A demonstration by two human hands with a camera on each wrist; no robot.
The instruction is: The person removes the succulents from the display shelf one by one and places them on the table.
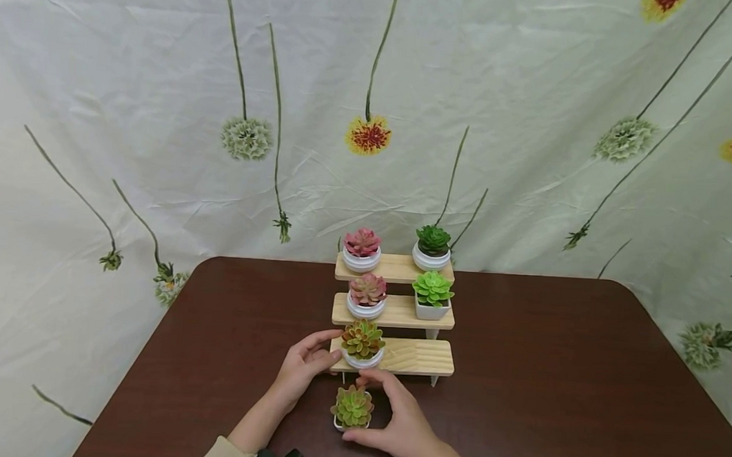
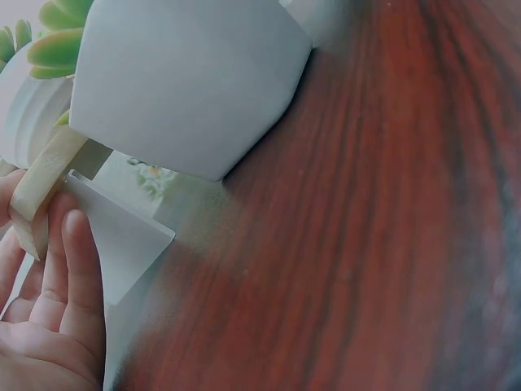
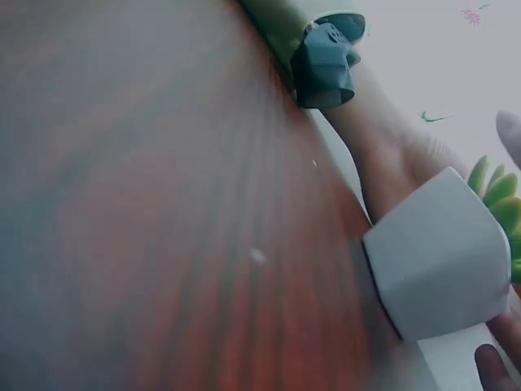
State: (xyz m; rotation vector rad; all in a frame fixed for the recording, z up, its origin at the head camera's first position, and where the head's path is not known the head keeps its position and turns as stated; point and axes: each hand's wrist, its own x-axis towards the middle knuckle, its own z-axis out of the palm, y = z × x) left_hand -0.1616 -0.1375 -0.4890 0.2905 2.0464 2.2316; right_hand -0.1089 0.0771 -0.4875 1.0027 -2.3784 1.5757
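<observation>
A succulent in a white angular pot (image 1: 353, 407) stands on the table in front of a three-tier wooden shelf (image 1: 418, 357). My right hand (image 1: 402, 420) spans this pot, thumb on the near side and fingers on the far side. In the right wrist view the thumb sits clear of the white pot (image 3: 444, 261), and one fingertip (image 3: 492, 366) shows beyond it. My left hand (image 1: 303, 364) holds the left end of the lowest board (image 2: 41, 191), fingers on either side of it. Beside those fingers, an orange-green succulent (image 1: 363, 340) in a round pot occupies that tier's left end.
Two pink succulents (image 1: 362, 243) stand on the left of the upper tiers. Opposite them are a dark green succulent (image 1: 433, 240) and a light green one (image 1: 433, 289). The dark wooden table (image 1: 551, 376) extends to both sides, with a flower-printed cloth (image 1: 510, 91) behind.
</observation>
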